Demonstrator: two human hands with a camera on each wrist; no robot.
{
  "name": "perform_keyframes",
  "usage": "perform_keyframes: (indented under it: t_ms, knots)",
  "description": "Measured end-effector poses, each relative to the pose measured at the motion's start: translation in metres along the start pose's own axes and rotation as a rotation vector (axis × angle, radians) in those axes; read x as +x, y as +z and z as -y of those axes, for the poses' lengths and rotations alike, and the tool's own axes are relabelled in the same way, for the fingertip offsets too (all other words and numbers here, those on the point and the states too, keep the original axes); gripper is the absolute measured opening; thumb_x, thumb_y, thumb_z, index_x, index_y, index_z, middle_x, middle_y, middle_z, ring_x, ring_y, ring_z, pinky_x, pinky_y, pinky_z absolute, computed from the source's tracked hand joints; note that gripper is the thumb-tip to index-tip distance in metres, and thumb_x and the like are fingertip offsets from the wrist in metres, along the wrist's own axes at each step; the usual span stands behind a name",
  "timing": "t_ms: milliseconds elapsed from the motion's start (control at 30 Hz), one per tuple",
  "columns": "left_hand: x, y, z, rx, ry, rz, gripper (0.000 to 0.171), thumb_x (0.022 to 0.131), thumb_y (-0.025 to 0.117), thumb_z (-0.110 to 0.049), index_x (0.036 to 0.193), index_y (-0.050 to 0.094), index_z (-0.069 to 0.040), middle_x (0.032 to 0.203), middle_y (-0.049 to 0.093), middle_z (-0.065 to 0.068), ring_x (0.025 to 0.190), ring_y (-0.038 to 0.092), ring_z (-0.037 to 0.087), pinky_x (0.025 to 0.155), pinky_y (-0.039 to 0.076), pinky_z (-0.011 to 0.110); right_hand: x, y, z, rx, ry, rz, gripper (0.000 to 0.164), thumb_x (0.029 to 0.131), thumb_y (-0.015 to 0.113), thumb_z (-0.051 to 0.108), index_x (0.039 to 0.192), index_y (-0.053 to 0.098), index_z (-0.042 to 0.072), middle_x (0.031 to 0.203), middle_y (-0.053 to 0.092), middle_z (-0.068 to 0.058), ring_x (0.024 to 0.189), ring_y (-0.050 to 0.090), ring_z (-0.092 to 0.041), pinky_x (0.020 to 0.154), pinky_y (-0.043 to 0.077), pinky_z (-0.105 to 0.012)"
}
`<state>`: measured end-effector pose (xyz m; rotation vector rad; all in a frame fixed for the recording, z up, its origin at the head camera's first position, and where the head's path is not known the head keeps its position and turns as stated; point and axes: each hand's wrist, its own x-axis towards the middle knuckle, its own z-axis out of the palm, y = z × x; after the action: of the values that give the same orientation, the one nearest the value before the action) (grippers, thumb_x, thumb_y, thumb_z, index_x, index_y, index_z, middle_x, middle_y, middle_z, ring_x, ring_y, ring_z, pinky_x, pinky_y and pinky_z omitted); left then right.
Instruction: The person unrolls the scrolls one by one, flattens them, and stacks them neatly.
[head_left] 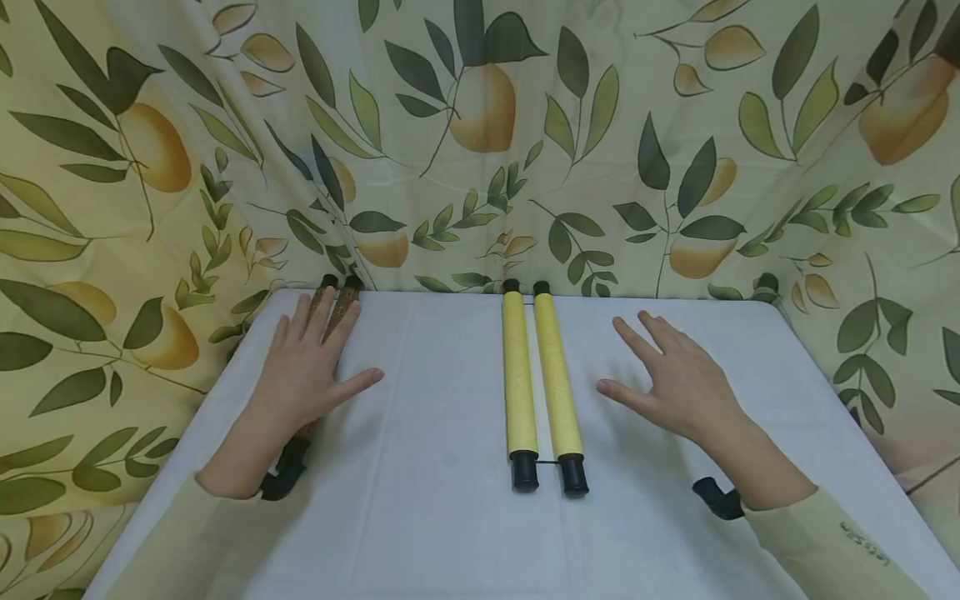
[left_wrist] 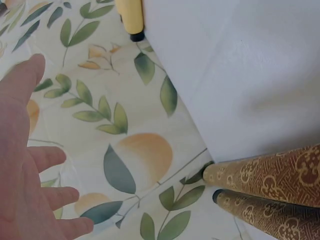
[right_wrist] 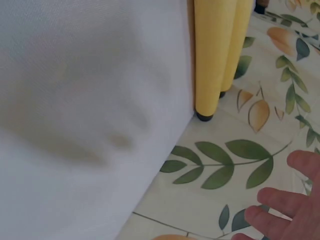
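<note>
Two yellow rolls [head_left: 520, 375] with black end knobs lie side by side near the middle of the white table, with a narrow gap between them. In the left wrist view two brown rolls [left_wrist: 270, 172] with a gold pattern lie close together. My left hand [head_left: 303, 367] is over these brown rolls in the head view, fingers straight and spread, and hides much of them. My right hand [head_left: 678, 375] is to the right of the yellow rolls, apart from them, with its fingers extended and holding nothing. The right wrist view shows the yellow rolls [right_wrist: 212, 60] and some fingers.
A white cloth covers the table [head_left: 435, 533]. Behind it and along both sides hangs a curtain [head_left: 480, 208] printed with leaves and fruit. The far ends of the rolls reach the table's back edge. A black strap [head_left: 717, 498] is at my right wrist.
</note>
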<state>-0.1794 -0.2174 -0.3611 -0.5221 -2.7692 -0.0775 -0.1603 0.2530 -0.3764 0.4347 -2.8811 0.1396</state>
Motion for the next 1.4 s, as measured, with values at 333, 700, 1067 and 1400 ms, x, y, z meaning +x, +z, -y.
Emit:
perform_keyframes:
  t_ms: [333, 700, 1067, 1400]
  knots:
    - [0.006, 0.009, -0.011, -0.011, 0.049, -0.021, 0.095, 0.075, 0.044, -0.076, 0.146, 0.026, -0.017, 0.153, 0.007, 0.015, 0.138, -0.003, 0.037, 0.102, 0.016, 0.063, -0.003, 0.007, 0.000, 0.029, -0.015, 0.024, 0.089, 0.075, 0.045, 0.075, 0.147, 0.021, 0.029, 0.149, 0.022, -0.013, 0.130, 0.027, -0.040, 0.095, 0.031, -0.061]
    - [0.017, 0.067, -0.112, -0.243, 0.399, 0.143, 0.081, 0.082, 0.037, -0.072, 0.147, 0.019, -0.028, 0.154, 0.004, 0.003, 0.139, 0.002, 0.027, 0.109, 0.018, 0.046, -0.014, 0.041, 0.011, 0.228, -0.257, 0.168, 0.070, 0.085, 0.050, 0.059, 0.145, 0.027, 0.030, 0.152, 0.016, -0.003, 0.134, 0.026, -0.031, 0.099, 0.032, -0.053]
    - [0.037, 0.098, -0.161, -0.327, 0.482, 0.388, 0.082, 0.081, 0.031, -0.074, 0.147, 0.015, -0.029, 0.154, 0.005, -0.002, 0.140, 0.002, 0.022, 0.107, 0.024, 0.047, -0.014, 0.069, 0.020, 0.341, -0.183, 0.268, 0.062, 0.089, 0.042, 0.060, 0.142, 0.035, 0.028, 0.152, 0.018, 0.001, 0.136, 0.022, -0.026, 0.102, 0.029, -0.051]
    - [0.032, 0.104, -0.160, -0.332, 0.410, 0.340, 0.068, 0.085, 0.028, -0.070, 0.142, 0.031, -0.033, 0.150, 0.020, -0.001, 0.134, 0.027, 0.019, 0.102, 0.034, 0.039, -0.012, 0.063, 0.030, 0.275, -0.176, 0.220, 0.056, 0.089, 0.044, 0.057, 0.135, 0.046, 0.025, 0.146, 0.033, -0.002, 0.135, 0.025, -0.028, 0.102, 0.029, -0.050]
